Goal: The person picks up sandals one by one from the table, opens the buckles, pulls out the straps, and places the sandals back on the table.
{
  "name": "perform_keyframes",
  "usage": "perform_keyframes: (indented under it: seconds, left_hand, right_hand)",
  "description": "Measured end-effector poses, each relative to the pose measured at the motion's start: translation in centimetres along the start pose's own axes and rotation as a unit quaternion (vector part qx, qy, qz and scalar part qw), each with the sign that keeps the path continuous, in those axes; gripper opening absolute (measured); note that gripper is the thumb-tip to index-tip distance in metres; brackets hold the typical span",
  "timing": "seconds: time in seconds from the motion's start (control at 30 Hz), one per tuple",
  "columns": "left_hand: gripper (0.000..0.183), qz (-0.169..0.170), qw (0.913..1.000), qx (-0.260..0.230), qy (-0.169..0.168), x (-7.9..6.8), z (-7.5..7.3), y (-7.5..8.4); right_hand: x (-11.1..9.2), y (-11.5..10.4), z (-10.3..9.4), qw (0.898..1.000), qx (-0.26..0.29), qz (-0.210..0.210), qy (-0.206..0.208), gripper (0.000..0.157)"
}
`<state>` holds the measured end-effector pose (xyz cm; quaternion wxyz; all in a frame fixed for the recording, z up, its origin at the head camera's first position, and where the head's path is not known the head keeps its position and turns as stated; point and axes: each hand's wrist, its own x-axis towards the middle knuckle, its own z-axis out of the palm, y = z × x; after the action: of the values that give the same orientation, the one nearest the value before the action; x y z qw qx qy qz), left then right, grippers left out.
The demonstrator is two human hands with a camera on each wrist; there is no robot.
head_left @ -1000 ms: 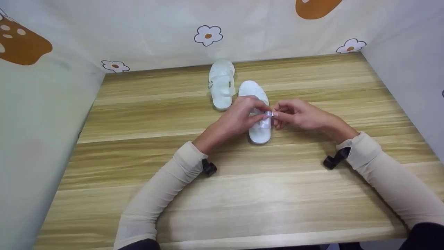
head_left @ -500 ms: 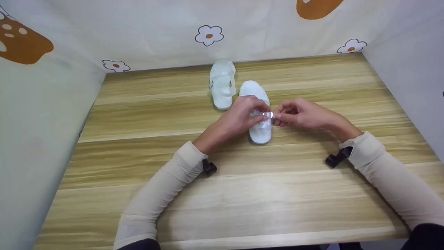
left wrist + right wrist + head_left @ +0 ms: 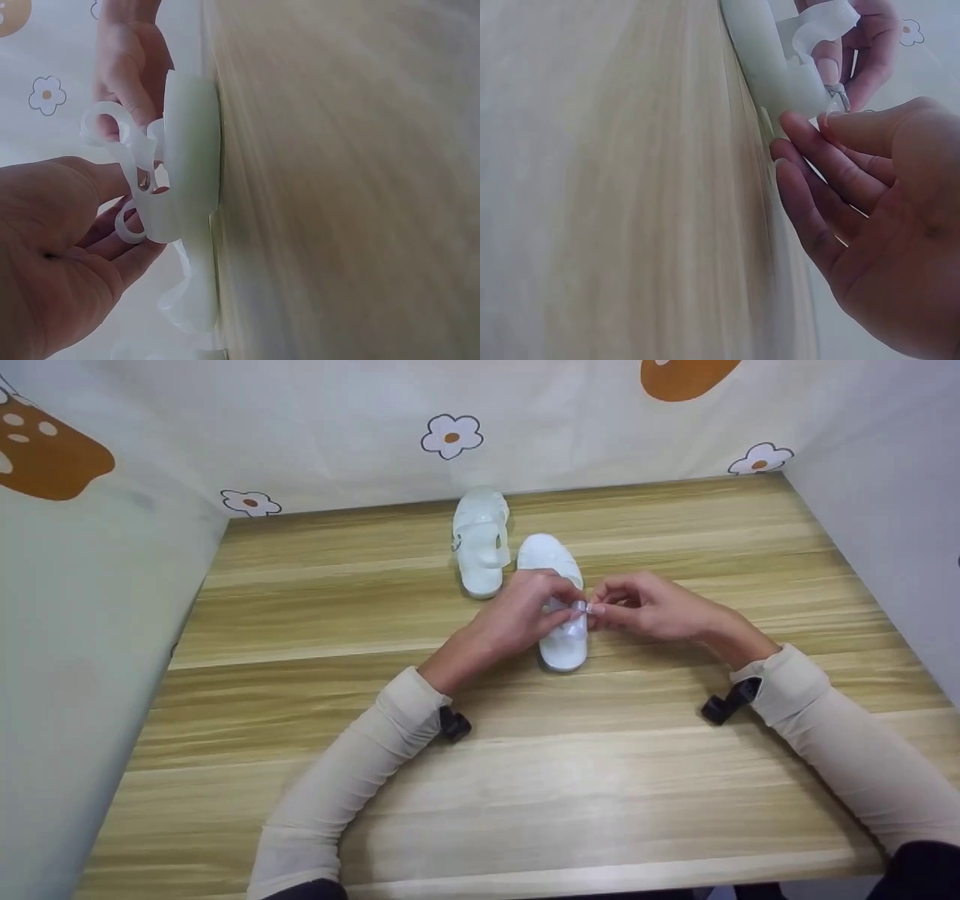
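Note:
A white sandal lies on the table between both hands, its toe pointing to the back wall. My left hand reaches over its left side and pinches the strap by a small metal buckle. From the right, my right hand pinches the strap's end at the same buckle between thumb and index finger. A curled loop of strap stands up over the sandal in the left wrist view. The fingertips partly hide the buckle.
The matching sandal sits further back to the left, toe near the rear wall. A wood-grain table lies under everything. Cloth walls with flower prints enclose its back and sides.
Both hands stay at the buckle with only slight finger movement. The right hand shifted a little right and then back left. Neither sandal has visibly moved.

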<state>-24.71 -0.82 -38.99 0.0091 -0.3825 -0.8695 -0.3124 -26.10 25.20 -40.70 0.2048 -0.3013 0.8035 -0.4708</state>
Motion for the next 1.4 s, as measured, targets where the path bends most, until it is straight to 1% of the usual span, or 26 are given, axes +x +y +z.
perform_keyframes:
  seconds: [0.17, 0.33, 0.43, 0.67, 0.77, 0.87, 1.0, 1.13, 1.4]
  left_hand:
    - [0.019, -0.005, 1.0, -0.002, -0.001, 0.09, 0.05, 0.16]
    - [0.02, -0.003, 1.0, -0.006, -0.006, 0.21, 0.06, 0.26]
    - [0.02, -0.002, 1.0, -0.005, -0.008, 0.27, 0.06, 0.27]
    - [0.015, 0.007, 1.0, 0.001, -0.005, 0.22, 0.13, 0.32]
    - [0.014, 0.005, 1.0, 0.005, -0.003, 0.12, 0.19, 0.33]
    - [0.014, 0.003, 1.0, 0.009, -0.001, 0.08, 0.27, 0.35]
    - [0.013, 0.002, 0.9999, 0.011, 0.002, 0.05, 0.25, 0.43]
    - [0.013, -0.002, 1.0, 0.009, 0.002, 0.07, 0.21, 0.51]
    - [0.014, -0.013, 0.9999, 0.008, -0.003, 0.03, 0.24, 0.55]
  right_hand:
    - [0.05, 0.04, 0.14, 1.0, 0.009, -0.008, 0.001, 0.02]
    - [0.06, 0.22, 0.27, 0.998, 0.053, -0.015, -0.004, 0.022]
    - [0.02, 0.25, 0.28, 0.998, 0.064, -0.007, -0.003, 0.023]
    - [-0.31, -0.21, -0.08, 0.999, 0.02, 0.049, 0.01, 0.026]
    - [-0.33, -0.35, -0.22, 0.998, 0.009, 0.063, 0.009, 0.027]
    - [-0.29, -0.35, -0.2, 0.998, 0.001, 0.065, 0.008, 0.024]
    - [-0.2, -0.44, -0.07, 0.999, -0.009, 0.045, 0.006, 0.021]
    - [-0.14, -0.43, -0.07, 0.999, -0.007, 0.034, 0.004, 0.021]
    - [-0.36, -0.43, -0.32, 0.998, -0.001, 0.055, -0.002, 0.023]
